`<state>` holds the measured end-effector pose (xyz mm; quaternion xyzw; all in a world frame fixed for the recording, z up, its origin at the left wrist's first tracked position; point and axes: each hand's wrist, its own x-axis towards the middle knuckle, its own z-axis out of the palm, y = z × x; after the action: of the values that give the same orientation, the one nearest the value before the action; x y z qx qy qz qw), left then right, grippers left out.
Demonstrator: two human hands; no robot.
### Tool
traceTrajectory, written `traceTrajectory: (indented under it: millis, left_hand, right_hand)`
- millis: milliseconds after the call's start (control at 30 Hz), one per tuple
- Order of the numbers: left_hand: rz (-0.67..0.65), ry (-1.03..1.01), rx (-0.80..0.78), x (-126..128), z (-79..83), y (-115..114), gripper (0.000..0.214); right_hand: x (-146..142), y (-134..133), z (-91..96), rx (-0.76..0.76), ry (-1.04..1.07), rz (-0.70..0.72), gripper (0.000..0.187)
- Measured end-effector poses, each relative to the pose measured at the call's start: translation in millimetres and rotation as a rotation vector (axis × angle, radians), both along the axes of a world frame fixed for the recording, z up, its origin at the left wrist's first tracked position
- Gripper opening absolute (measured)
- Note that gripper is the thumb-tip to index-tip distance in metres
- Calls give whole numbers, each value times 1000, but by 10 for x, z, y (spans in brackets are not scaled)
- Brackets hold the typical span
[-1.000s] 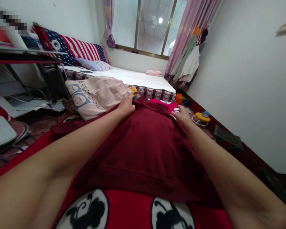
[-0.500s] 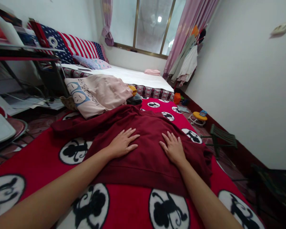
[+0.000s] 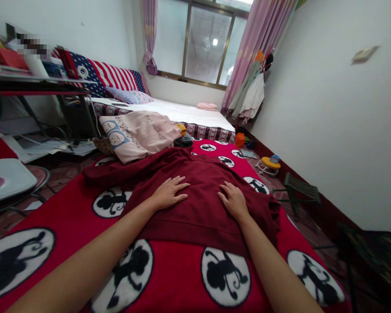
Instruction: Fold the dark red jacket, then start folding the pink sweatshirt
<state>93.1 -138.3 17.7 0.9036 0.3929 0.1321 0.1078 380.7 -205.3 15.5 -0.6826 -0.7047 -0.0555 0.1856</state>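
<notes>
The dark red sweatshirt [image 3: 198,213] lies spread front-down on the red blanket [image 3: 169,278], which is printed with black cartoon figures in white circles. The sweatshirt's hem is toward you and one sleeve trails off to your left. It carries no writing that shows.

Your left hand [image 3: 167,193] and right hand [image 3: 233,201] both rest palm-down on its middle, fingers straight and pointing away from you. Neither hand grips anything, and your forearms run straight out from your body.

Half a second ago your hands lay in nearly the same spots, with the right fingers fanned a little wider. A second ago they were up at the collar end.

Beyond the sweatshirt sits a folded pink garment [image 3: 146,130] with two round cartoon faces and a line of print too small to read. Behind it is a stars-and-stripes cover [image 3: 107,76] at the head of the bed [image 3: 189,114].
</notes>
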Motion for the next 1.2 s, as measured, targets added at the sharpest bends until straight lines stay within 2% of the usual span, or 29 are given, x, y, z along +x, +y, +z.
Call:
traceTrajectory:
  millis: [100,200,300,333,400,467,533,600,667,700,800,867,933,1000,1067,1133,1200]
  left_hand:
    - [-6,-6,8,2,-10,3,57]
    - [-5,-5,17,4,-28,2,57]
    - [-1,-8,24,4,-42,2,57]
    - [1,-9,26,5,-44,3,56]
    - [2,-9,25,7,-41,3,56]
    - [5,-3,19,12,-33,0,57]
    - [11,2,12,17,-25,-5,57]
    - [12,-1,12,21,-23,-10,56]
    - [10,-10,17,22,-26,-12,56]
    - [9,-14,19,21,-29,-12,56]
    - [7,-22,17,21,-37,-10,55]
    - [9,-27,15,22,-40,-8,55]
    - [12,-33,14,23,-41,-6,55]
    - [13,-33,13,25,-40,-6,55]
    - [11,-24,14,25,-34,-8,55]
    - [11,-6,12,25,-27,-12,56]
    - [13,5,10,25,-23,-15,56]
  right_hand:
    - [6,-57,22,49,150,41,31]
    - [87,-141,257,134,294,12,28]
    - [358,-240,678,274,192,-215,29]
    - [495,-274,812,273,119,-314,30]
    - [806,-343,994,115,-7,-464,29]
    - [1092,-421,1013,-169,-44,-521,25]
    - [1277,-504,887,-404,30,-461,30]
    - [1348,-577,706,-464,106,-340,28]
    - [1367,-625,580,-420,105,-263,18]
    - [1382,-638,563,-406,81,-269,13]
    - [1513,-656,703,-331,11,-421,7]
    - [1623,-665,887,-114,-49,-566,7]
    - [1659,-674,1062,191,-120,-630,17]
    - [1559,-683,1181,449,-152,-563,22]
    - [1311,-699,1226,600,-139,-418,25]
    - [960,-735,1208,607,-113,-267,28]
    - [586,-791,1149,406,-111,-88,33]
